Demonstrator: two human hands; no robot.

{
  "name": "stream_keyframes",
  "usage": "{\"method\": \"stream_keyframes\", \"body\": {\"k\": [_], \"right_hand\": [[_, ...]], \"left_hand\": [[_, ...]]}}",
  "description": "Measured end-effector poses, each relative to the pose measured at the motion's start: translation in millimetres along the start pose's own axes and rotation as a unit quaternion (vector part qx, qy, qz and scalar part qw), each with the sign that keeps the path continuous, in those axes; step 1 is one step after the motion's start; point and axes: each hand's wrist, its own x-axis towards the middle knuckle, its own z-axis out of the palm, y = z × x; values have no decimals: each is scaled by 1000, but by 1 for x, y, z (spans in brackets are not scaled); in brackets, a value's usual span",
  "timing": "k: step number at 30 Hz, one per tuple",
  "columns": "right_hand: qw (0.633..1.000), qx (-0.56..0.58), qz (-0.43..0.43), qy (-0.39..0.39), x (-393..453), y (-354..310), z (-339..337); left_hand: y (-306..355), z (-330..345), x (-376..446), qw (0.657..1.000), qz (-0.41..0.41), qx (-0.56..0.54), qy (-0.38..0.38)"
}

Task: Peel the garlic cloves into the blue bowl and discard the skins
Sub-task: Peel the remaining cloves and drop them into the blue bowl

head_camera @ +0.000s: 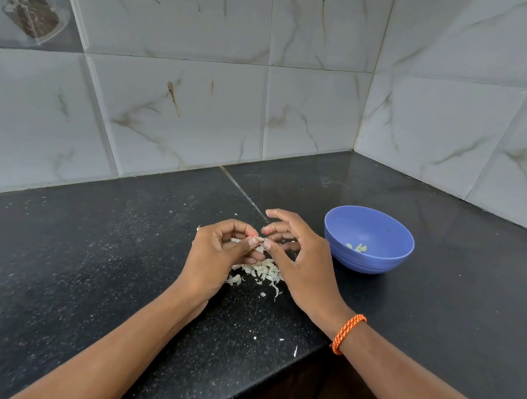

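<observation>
My left hand [219, 252] and my right hand [299, 254] meet above the black counter, both pinching one small garlic clove [259, 239] between thumbs and fingertips. Under the hands lies a heap of white garlic skins [262, 271], partly hidden by my fingers. The blue bowl [372, 264] stands just right of my right hand and holds a few peeled cloves [358, 247] at its bottom.
The black granite counter [97, 266] runs into a corner of marbled wall tiles [323, 110] behind the bowl. Its front edge steps in near my right forearm, where stray skin flakes [295, 351] lie. An orange cord bracelet [346, 332] is on my right wrist.
</observation>
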Motion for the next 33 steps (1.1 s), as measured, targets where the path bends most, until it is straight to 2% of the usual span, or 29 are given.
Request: {"method": "stream_keyframes", "body": {"k": [8, 17, 21, 25, 33], "right_hand": [[998, 56, 28, 19, 0, -1, -3], [998, 56, 36, 25, 0, -6, -4], [999, -4, 14, 38, 5, -13, -10], [998, -63, -6, 29, 19, -24, -26], [984, -160, 36, 65, 50, -18, -87]], "left_hand": [[-2, 2, 0, 999, 25, 23, -15], [2, 0, -1, 997, 42, 67, 26], [8, -2, -5, 995, 40, 80, 39], [9, -4, -5, 979, 69, 180, 73], [13, -10, -3, 955, 87, 254, 125]]}}
